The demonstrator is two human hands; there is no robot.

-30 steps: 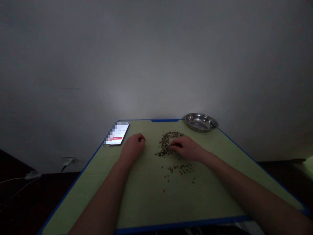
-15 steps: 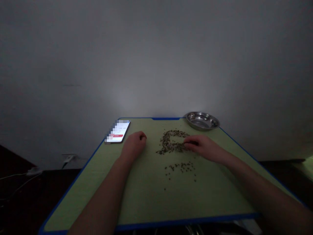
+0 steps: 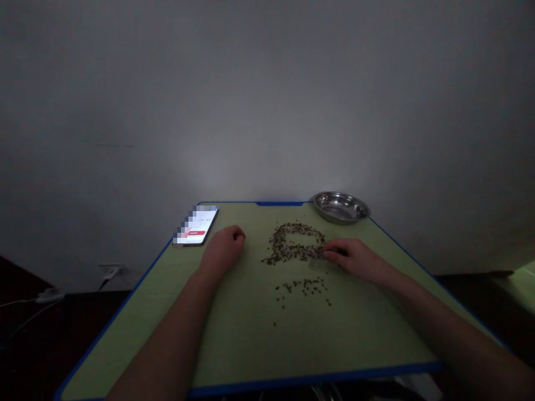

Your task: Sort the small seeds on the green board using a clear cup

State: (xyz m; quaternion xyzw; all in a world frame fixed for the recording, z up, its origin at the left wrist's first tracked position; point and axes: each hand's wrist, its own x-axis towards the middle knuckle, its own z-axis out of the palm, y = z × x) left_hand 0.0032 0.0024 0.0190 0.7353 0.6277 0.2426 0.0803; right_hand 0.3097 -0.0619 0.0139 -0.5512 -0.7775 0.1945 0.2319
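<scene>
Small dark grains (image 3: 288, 253) lie on the green table in a rough ring with a bare middle, and a looser scatter of grains (image 3: 307, 287) lies nearer to me. My right hand (image 3: 353, 256) is at the ring's right side, with thumb and fingertips pinched together beside the grains. What sits in that pinch, if anything, is too small to make out; a faint thin outline shows just below the fingertips. Left of the ring, my left hand (image 3: 223, 248) rests on the table, curled into a loose fist, apart from the grains. Nothing shows in it.
A shallow steel bowl (image 3: 341, 208) stands at the table's back right corner. At the back left lies a phone (image 3: 200, 225) with a lit screen. The blue-edged table (image 3: 246, 345) meets a grey wall (image 3: 251, 111). Cables and a plug (image 3: 111, 273) show at the left.
My right hand has shifted slightly right and toward me, uncovering the ring's right side. My left hand keeps its place and curl. The whole view has shifted a little.
</scene>
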